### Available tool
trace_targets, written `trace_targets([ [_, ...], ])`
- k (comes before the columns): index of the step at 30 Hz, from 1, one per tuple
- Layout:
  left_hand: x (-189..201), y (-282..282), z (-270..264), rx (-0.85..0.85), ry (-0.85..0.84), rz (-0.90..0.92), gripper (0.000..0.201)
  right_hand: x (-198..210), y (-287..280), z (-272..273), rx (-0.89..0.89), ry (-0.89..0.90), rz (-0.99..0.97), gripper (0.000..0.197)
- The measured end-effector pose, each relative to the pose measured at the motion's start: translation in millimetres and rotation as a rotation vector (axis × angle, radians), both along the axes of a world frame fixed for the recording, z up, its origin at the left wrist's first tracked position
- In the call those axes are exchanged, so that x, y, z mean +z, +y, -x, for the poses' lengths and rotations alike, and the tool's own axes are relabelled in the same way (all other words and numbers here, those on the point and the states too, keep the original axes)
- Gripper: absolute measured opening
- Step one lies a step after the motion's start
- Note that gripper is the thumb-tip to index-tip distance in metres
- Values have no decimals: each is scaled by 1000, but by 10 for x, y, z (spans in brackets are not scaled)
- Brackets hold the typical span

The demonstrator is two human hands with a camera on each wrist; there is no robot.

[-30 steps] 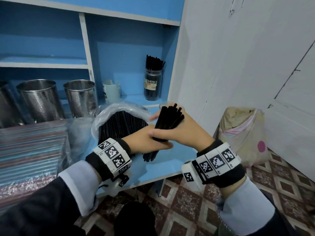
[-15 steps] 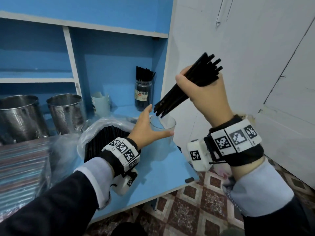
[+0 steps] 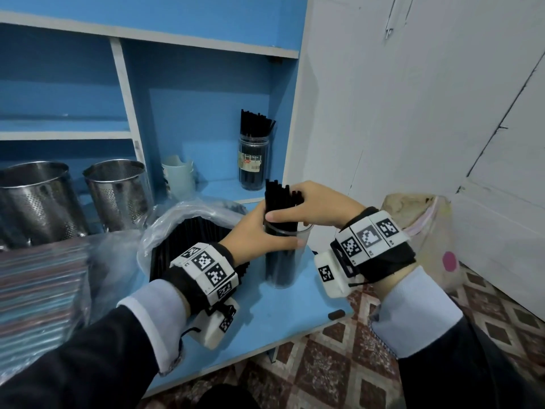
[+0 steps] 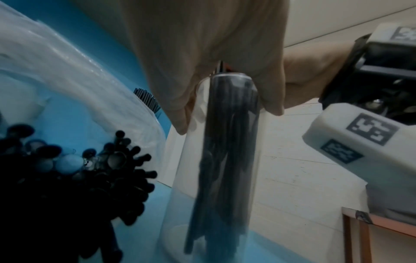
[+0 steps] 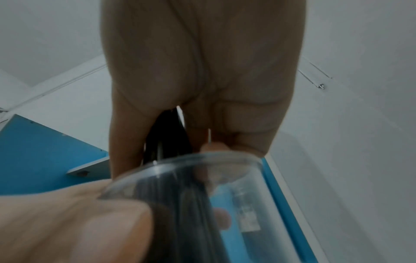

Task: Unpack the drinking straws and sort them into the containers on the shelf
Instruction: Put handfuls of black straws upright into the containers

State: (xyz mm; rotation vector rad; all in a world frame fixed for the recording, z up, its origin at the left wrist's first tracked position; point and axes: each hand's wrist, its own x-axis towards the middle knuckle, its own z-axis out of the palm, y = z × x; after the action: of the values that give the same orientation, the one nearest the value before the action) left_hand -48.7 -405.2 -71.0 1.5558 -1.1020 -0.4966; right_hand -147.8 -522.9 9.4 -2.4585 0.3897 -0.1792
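Right grip [image 3: 298, 202] around glassed straws [image 3: 278, 202]

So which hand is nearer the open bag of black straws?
Left. The left hand grips the clear glass right beside the bag; the right hand holds the straw bundle above the glass, farther from it.

Both forearms reach forward in dark sleeves with pale cuffs, each wrist strapped with a black band of square markers. The left hand [image 3: 250, 231] wraps the upper part of the clear glass [image 3: 284, 255], thumb lying across its near side just under the rim, fingers curled round the far side. The right hand [image 3: 312, 206] sits directly above the glass, palm down, its grip closed round a bundle of black straws [image 3: 278, 199], thumb stretched across the front of them just above the rim.
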Motion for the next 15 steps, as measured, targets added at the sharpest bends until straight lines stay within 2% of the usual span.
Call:
trace_targets([
  [3, 0, 24, -6, -57, 24, 31, 71, 29, 21, 10, -14, 7, 68, 32],
  [5, 2, 54, -51, -128, 21, 50, 86, 61, 58, 38, -42, -60, 69, 43],
  [7, 21, 113, -110, -122, 12, 39, 100, 101, 125, 63, -76, -203, 45, 46],
  [8, 34, 155, -146, -72, -3, 36, 95, 120, 175, 66, -92, -309, 48, 44],
  [10, 80, 265, -216, 77, -59, 93, 64, 149, 319, 56, -102, -582, 68, 35],
  [12, 137, 391, -305, 212, -38, 204, 41, 178, 518, 24, -79, -847, 105, 19],
  [14, 195, 520, -435, 350, -41, 277, 26, 176, 709, -35, -25, -978, 136, 9],
  [15, 215, 596, -514, 426, -125, 274, 18, 145, 798, -79, 8, -985, 133, 11],
])
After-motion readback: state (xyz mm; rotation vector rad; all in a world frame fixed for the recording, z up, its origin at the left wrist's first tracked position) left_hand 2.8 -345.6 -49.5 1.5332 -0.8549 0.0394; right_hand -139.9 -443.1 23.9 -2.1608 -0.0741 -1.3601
